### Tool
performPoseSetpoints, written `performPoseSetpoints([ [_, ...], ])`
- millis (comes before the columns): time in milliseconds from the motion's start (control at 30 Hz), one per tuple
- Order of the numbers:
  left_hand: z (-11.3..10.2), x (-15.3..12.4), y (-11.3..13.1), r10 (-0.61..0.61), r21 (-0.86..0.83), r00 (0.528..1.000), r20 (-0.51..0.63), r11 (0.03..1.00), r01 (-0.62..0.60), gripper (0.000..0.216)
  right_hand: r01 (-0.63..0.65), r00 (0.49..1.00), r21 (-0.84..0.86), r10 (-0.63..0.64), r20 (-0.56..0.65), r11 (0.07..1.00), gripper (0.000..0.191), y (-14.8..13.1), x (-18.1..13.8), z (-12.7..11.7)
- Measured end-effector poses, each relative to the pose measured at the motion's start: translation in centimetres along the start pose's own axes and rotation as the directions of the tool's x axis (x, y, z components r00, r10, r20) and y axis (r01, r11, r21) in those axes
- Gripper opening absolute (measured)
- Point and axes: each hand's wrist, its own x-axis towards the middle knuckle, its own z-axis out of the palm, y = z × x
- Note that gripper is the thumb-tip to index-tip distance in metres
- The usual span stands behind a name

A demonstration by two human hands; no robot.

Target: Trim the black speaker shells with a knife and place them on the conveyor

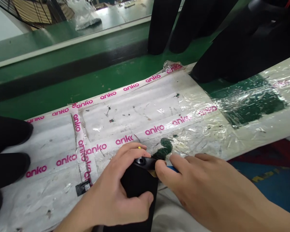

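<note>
The left hand point(128, 190) is wrapped around a black blade point(139, 183), thumb on its face and fingers over the far end. The right hand point(200, 180) is curled, thumb and fingertips at that same end, beside a hole; whether it grips the blade or something small, I cannot tell. A yellow speck point(139, 147) shows by the left fingers. The blade is at the near edge of a film-covered board point(135, 112) crossed by pink-lettered tape point(154, 129). A black tag point(82, 188) lies left of the left hand. More black blades point(9, 133) reach in at left, others at upper right. Beyond are a green table point(91, 83) and a plastic bag point(83, 14).
</note>
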Motion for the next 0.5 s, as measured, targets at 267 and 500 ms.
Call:
performPoseSetpoints([
  [267,0.3,0.5,0.5,0.032,0.051,0.999,-0.033,0.998,-0.03,0.069,-0.022,0.981,-0.015,0.024,0.193,1.0,0.034,-0.8,2.0,-3.0],
  [500,0.2,0.2,0.3,-0.026,0.03,0.998,-0.055,0.999,0.027,0.053,-0.004,0.99,0.033,0.0,0.14,0.999,0.035,-0.1,1.2,-4.9],
])
